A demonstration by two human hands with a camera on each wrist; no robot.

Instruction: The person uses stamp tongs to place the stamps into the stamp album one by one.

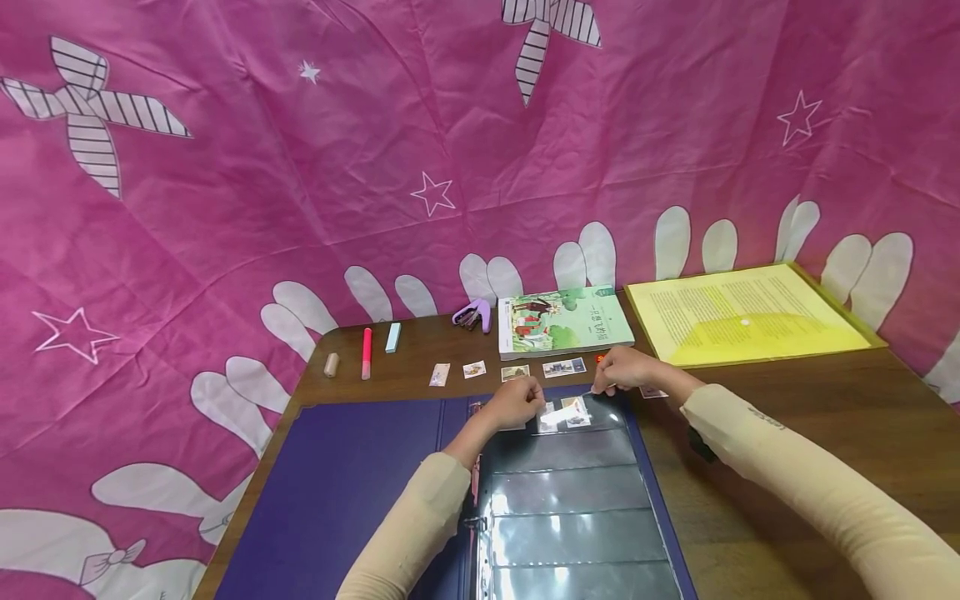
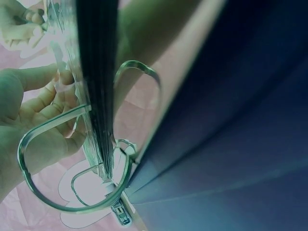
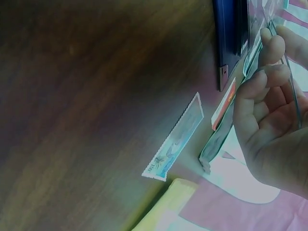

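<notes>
An open blue ring-binder stamp album point(image 1: 352, 492) lies on the table, its right side showing a black page point(image 1: 573, 492) with clear strip pockets. Two or so stamps point(image 1: 576, 412) sit at the top pocket, partly under glare. My left hand point(image 1: 517, 402) is at the page's top edge, thumb and finger pinching the clear pocket film point(image 2: 62, 79). At the page's upper right, my right hand point(image 1: 624, 370) grips thin metal tweezers point(image 3: 290, 77), whose tips point toward the stamps. Metal binder rings point(image 2: 29, 178) stand near the left wrist.
Behind the album lie loose stamps point(image 1: 564, 367), a purple stapler-like tool point(image 1: 472, 316), a green book point(image 1: 564, 321) and a yellow folder point(image 1: 750, 317). Further left are a pink marker point(image 1: 367, 354), a light blue stick point(image 1: 393, 337) and a small tan cylinder point(image 1: 332, 365). Another stamp point(image 3: 175, 142) lies by the right hand.
</notes>
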